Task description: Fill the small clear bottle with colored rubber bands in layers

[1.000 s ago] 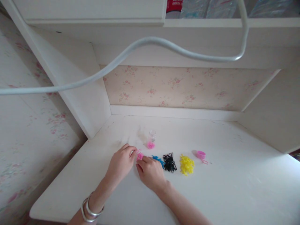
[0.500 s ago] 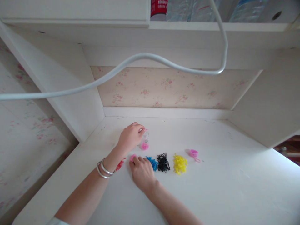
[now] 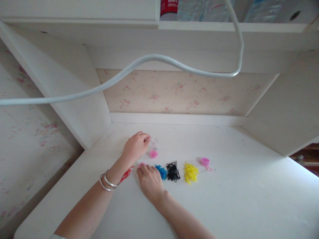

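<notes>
Small piles of rubber bands lie in a row on the white desk [image 3: 224, 199]: red [image 3: 126, 173], pink [image 3: 142, 164], blue [image 3: 161, 172], black [image 3: 172, 171] and yellow [image 3: 190, 172]. A small clear vial [image 3: 154, 148] with pink bands in its bottom stands behind them. My left hand [image 3: 135, 146], with silver bangles on the wrist, has its fingers pinched together at the vial's mouth. My right hand [image 3: 149, 179] rests on the desk with fingers curled down on the pink pile. What the left fingers pinch is too small to make out.
A pink cap [image 3: 205, 162] lies right of the yellow pile. A white cable [image 3: 139, 63] sags across the view in front of the shelf. Desk side panels stand at left [image 3: 74, 96] and right [image 3: 286, 109]. Bottles sit on the upper shelf [image 3: 206, 8].
My left hand went from the pink pile up to the vial's mouth and stays there, uncovering the red pile. My right hand stays on the pink pile.
</notes>
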Demonstrator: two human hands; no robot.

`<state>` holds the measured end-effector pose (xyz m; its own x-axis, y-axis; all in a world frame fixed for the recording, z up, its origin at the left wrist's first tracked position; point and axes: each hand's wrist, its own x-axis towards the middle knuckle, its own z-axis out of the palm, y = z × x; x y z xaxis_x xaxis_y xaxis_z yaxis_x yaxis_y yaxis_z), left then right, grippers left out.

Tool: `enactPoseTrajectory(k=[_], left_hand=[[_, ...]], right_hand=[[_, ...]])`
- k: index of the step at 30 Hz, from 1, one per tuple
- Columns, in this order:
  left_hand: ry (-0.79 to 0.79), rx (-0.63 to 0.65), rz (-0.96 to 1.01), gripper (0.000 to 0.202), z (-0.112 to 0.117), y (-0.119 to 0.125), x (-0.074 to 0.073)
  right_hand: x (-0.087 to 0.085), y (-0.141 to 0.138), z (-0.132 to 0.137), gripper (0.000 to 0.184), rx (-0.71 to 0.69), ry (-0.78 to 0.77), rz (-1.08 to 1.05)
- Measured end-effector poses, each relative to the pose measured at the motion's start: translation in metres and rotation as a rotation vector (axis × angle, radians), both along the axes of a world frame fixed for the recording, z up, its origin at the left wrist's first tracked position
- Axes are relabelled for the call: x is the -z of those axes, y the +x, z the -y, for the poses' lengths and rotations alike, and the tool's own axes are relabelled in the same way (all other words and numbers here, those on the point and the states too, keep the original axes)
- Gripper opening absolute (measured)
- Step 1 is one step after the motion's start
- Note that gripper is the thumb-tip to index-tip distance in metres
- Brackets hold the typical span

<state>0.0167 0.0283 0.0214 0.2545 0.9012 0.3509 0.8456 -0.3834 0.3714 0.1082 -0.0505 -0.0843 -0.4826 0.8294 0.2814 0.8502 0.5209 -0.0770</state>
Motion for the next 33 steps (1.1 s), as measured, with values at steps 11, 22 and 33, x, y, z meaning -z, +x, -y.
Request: enactPoseTrajectory(k=[11,22,33], left_hand=[[-0.141,0.037,0.065,0.025,0.041,-0.049,0.060],[-0.294,-0.016,-0.289,0.026,0.062,-0.044,0.080],[-0.285,-0.020,-0.317,0.032,0.060,-0.046,0.091]], right_hand=[[-0.013,0.034,-0.005,0.026,0.204,-0.030,-0.733],[-0.049,0.055,-0.038,0.029,0.385,0.073,-1.016],[-0.055,0.053,-0.072,0.033,0.329,0.124,-0.914]])
